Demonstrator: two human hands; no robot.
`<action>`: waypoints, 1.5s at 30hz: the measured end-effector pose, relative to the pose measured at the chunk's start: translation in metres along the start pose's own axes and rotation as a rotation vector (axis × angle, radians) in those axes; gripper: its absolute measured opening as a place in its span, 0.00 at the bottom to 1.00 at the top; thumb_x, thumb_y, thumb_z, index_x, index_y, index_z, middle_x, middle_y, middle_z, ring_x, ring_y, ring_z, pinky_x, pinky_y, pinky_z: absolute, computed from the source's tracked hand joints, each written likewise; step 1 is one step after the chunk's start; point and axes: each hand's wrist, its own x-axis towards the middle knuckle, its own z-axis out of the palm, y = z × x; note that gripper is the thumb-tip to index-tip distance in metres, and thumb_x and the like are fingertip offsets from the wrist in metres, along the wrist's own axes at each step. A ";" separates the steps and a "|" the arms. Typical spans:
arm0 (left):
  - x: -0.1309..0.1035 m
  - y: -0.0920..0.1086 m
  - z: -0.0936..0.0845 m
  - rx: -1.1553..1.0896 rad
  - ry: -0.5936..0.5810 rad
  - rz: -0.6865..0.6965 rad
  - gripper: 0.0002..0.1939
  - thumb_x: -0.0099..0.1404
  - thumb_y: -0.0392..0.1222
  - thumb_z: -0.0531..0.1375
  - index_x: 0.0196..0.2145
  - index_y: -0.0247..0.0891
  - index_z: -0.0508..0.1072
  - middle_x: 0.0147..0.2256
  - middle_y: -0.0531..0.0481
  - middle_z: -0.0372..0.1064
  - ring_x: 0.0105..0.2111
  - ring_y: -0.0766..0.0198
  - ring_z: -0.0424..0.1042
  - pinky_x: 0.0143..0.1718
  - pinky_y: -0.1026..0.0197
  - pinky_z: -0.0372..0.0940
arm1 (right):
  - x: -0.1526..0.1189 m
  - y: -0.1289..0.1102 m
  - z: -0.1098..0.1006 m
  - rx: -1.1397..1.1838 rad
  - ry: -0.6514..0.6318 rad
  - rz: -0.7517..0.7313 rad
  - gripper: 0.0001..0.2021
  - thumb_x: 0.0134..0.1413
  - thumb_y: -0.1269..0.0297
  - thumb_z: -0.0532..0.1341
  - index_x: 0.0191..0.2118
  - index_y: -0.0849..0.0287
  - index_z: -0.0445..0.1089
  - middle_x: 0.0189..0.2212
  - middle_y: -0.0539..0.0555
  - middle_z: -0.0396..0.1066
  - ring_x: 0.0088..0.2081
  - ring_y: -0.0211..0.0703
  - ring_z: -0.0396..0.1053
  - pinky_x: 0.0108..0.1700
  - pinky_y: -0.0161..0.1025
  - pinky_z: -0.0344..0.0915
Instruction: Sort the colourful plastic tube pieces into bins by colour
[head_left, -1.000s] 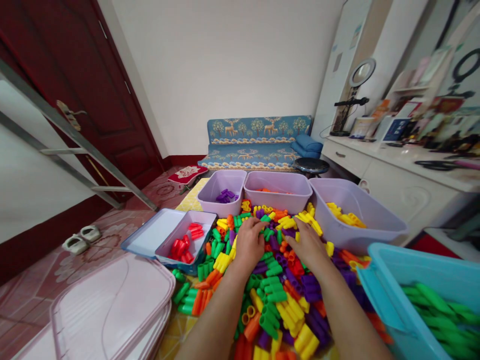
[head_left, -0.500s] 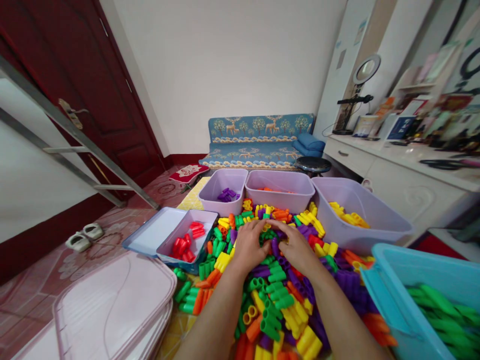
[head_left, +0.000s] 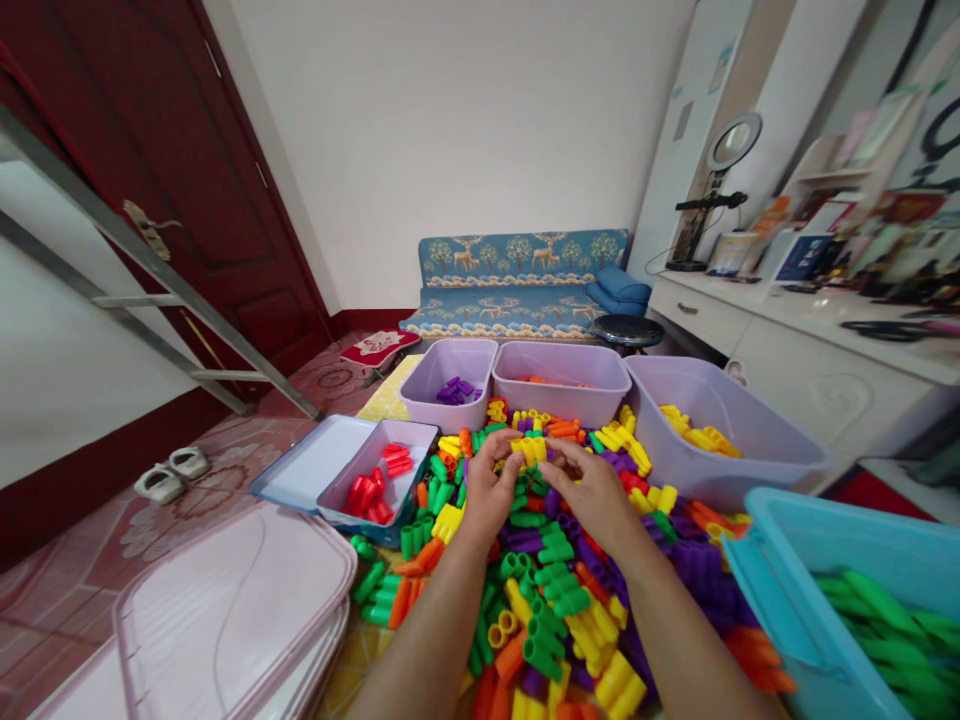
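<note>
Over the middle of a heap of coloured plastic tube blocks (head_left: 551, 575), my two hands hold a yellow tube block (head_left: 529, 450) between them. My left hand (head_left: 491, 487) has its thumb and fingers closed on the block's left end. At the block's right end is my right hand (head_left: 585, 487), its fingertips pinched on it. Green, purple, orange and yellow blocks lie right below and around both hands. Some of the heap is hidden under my forearms.
Lilac bins hold purple (head_left: 448, 388), orange (head_left: 562, 382) and yellow blocks (head_left: 724, 430) along the back. A shallow box (head_left: 375, 480) with red blocks stands left, a turquoise bin (head_left: 840, 590) with green blocks right. Stacked lids (head_left: 240, 600) lie front left. A stepladder (head_left: 142, 260) leans near the door.
A yellow tube block has come up out of the heap between my hands. Both hands have lifted slightly, and the fingers that were down among the blocks now grip it.
</note>
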 end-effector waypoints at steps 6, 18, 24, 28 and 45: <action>0.001 -0.001 0.000 0.103 -0.029 0.004 0.14 0.65 0.42 0.56 0.47 0.37 0.70 0.28 0.51 0.73 0.31 0.64 0.73 0.37 0.62 0.66 | 0.001 -0.008 -0.009 0.114 0.087 0.082 0.09 0.46 0.59 0.63 0.31 0.60 0.71 0.24 0.50 0.71 0.26 0.40 0.69 0.29 0.35 0.65; 0.004 -0.007 -0.002 0.330 0.094 0.026 0.10 0.63 0.36 0.55 0.38 0.38 0.75 0.32 0.50 0.76 0.37 0.61 0.74 0.44 0.56 0.66 | 0.009 -0.002 -0.061 1.104 0.949 0.183 0.10 0.39 0.66 0.67 0.32 0.60 0.69 0.26 0.45 0.70 0.26 0.27 0.68 0.33 0.27 0.67; 0.002 0.000 -0.003 0.892 0.033 -0.010 0.15 0.58 0.37 0.60 0.44 0.42 0.75 0.40 0.45 0.74 0.47 0.49 0.66 0.49 0.44 0.58 | 0.007 0.008 -0.042 0.713 0.623 0.255 0.17 0.40 0.57 0.66 0.38 0.59 0.72 0.28 0.50 0.74 0.26 0.34 0.69 0.29 0.32 0.64; -0.002 0.005 0.001 0.973 -0.060 0.003 0.19 0.59 0.40 0.58 0.49 0.43 0.71 0.43 0.45 0.73 0.48 0.48 0.64 0.49 0.44 0.56 | 0.005 0.025 -0.016 0.136 0.244 0.237 0.16 0.45 0.58 0.62 0.40 0.60 0.73 0.36 0.57 0.75 0.37 0.45 0.72 0.40 0.42 0.67; 0.001 -0.002 -0.004 0.782 -0.220 0.034 0.22 0.59 0.36 0.57 0.52 0.46 0.67 0.48 0.50 0.70 0.50 0.56 0.64 0.53 0.51 0.55 | 0.001 0.030 0.007 -0.241 0.000 0.094 0.31 0.44 0.72 0.57 0.58 0.59 0.58 0.54 0.59 0.65 0.51 0.46 0.67 0.55 0.45 0.61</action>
